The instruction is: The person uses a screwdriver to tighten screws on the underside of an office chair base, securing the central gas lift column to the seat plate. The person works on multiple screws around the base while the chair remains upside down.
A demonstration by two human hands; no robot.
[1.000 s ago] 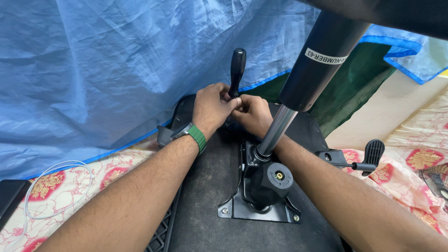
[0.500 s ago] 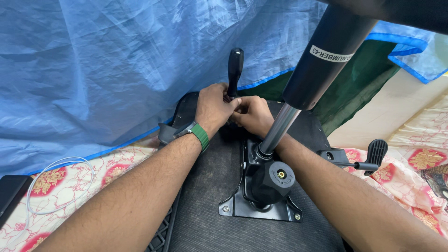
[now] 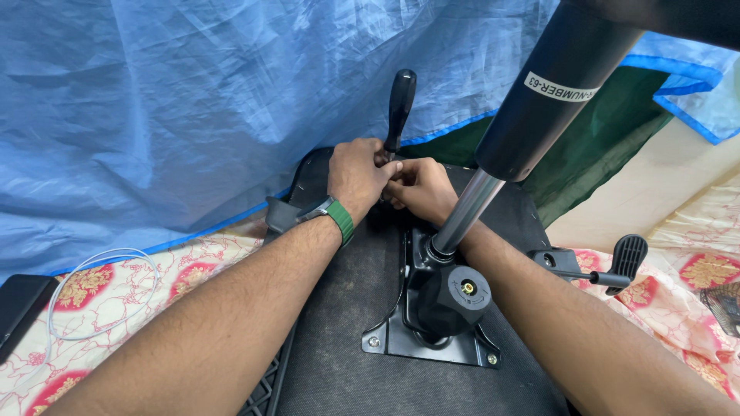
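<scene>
Little has moved since the earlier frames: both hands stay bunched at the base of the black lever handle [image 3: 400, 108], and only the head camera has drifted slightly, so the gas cylinder [image 3: 539, 100] sits a touch differently in view.

An office chair seat [image 3: 347, 339] lies upside down on a patterned floor covering [image 3: 116, 300], with a blue tarp [image 3: 193, 100] hanging behind it. The left hand [image 3: 356, 176], a green wristband [image 3: 339, 218] on its wrist, is closed around the lever's stem just below the handle. The right hand [image 3: 422, 189] presses in against it from the cylinder's side, fingers curled together on the same spot; what exactly they pinch is hidden.

As for progress, the metal mechanism plate [image 3: 432, 339] in front of the cylinder already looks bolted down, screws showing at its corners, and the round tension knob [image 3: 461, 291] is fitted. A second lever with a paddle end [image 3: 626, 258] sticks out on the far side of the cylinder. The upright lever seems to be the part still being worked on.

That lever is glossy black, slim and standing nearly vertical, beyond the cylinder's foot.
</scene>
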